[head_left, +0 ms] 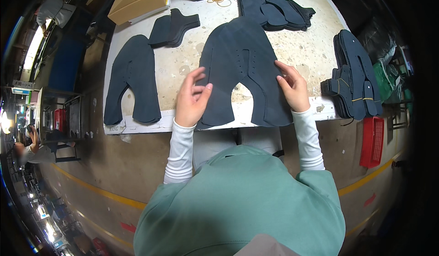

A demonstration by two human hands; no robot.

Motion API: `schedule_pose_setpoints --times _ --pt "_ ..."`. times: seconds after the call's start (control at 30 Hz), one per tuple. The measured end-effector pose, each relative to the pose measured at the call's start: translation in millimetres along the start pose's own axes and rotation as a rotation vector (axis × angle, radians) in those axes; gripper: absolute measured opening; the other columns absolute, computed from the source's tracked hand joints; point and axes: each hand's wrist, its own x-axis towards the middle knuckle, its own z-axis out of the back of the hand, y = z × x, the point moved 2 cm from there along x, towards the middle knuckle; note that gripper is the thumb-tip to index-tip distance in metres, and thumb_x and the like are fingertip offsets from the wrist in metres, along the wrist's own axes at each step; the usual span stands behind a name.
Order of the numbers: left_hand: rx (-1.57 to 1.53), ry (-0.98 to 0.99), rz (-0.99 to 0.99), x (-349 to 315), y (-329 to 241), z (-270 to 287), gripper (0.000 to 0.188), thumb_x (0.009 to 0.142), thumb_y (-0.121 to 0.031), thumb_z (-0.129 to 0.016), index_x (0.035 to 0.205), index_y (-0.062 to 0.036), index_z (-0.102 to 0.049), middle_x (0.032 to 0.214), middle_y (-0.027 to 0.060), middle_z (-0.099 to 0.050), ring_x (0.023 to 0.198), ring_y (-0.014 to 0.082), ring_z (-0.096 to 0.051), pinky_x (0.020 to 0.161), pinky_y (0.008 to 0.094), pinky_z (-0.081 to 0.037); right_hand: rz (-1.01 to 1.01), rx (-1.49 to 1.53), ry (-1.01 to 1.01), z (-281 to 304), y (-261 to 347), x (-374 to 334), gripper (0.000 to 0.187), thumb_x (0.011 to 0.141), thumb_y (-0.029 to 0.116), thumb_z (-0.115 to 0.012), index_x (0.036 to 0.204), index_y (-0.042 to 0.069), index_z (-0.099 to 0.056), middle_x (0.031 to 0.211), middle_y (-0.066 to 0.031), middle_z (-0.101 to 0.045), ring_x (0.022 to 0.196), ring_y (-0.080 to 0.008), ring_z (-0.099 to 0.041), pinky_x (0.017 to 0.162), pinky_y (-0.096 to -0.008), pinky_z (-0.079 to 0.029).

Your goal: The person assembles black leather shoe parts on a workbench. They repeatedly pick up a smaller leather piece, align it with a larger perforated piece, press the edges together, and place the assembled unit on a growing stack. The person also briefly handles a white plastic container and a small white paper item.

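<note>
A dark, horseshoe-shaped shoe upper piece (224,57) lies flat at the table's near edge in front of me. Small punched holes and stitched lines run down its middle, and its lower end splits into two legs around a gap. At its left edge is my left hand (193,101), fingers loosely curved and spread, thumb over the edge. My right hand (294,89) rests along the right edge with its fingers apart. Neither hand grips the piece; whether more layers lie beneath it is hard to see.
Left on the worn white table (183,68) lie a stack of similar uppers (141,68) and smaller dark pieces (176,27). More uppers (256,9) sit at the back; a tied bundle (356,77) lies right. A cardboard box (137,2) stands back left, a red crate (372,141) on the floor.
</note>
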Motion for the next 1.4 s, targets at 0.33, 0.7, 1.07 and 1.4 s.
schedule_pose_setpoints --times 0.33,0.7,1.07,1.4 --pt "0.116 0.112 -0.032 9.9 3.3 32.4 0.039 0.078 0.007 -0.057 0.116 -0.0009 -0.056 0.113 0.0060 -0.052 0.061 0.0030 -0.042 0.055 0.0141 -0.039 0.160 -0.134 -0.050 -24.5 23.0 1.0 0.037 0.074 0.000 -0.061 0.111 0.005 -0.060 0.095 -0.0084 -0.053 0.059 -0.0140 -0.051 0.056 -0.0255 -0.043" --pt "0.884 0.048 -0.431 91.9 -40.8 37.1 0.041 0.083 -0.032 -0.061 0.113 -0.0048 -0.057 0.117 0.0156 -0.054 0.104 0.0322 -0.055 0.088 0.0356 -0.044 0.282 -0.196 -0.116 -30.8 25.9 -5.4 0.038 0.074 -0.001 -0.062 0.112 0.004 -0.059 0.100 -0.0082 -0.052 0.055 -0.0128 -0.049 0.052 -0.0251 -0.042" --pt "0.877 0.022 -0.243 210.0 28.5 -16.9 0.037 0.071 -0.037 -0.071 0.093 -0.0076 -0.066 0.085 0.0098 -0.063 0.076 0.0218 -0.062 0.073 0.0310 -0.049 0.088 0.031 -0.197 0.7 8.4 -12.2 0.024 0.080 0.002 -0.059 0.103 0.004 -0.065 0.098 -0.0075 -0.057 0.078 -0.0131 -0.059 0.062 -0.0218 -0.047" --pt "0.500 0.028 -0.432 142.5 -82.0 17.9 0.019 0.081 -0.015 -0.068 0.091 -0.0004 -0.063 0.080 -0.0009 -0.062 0.073 0.0053 -0.054 0.067 0.0204 -0.044 0.154 0.113 -0.227 -2.5 5.9 -10.5 0.022 0.080 0.005 -0.059 0.100 0.007 -0.066 0.092 -0.0070 -0.059 0.063 -0.0126 -0.056 0.058 -0.0224 -0.045"
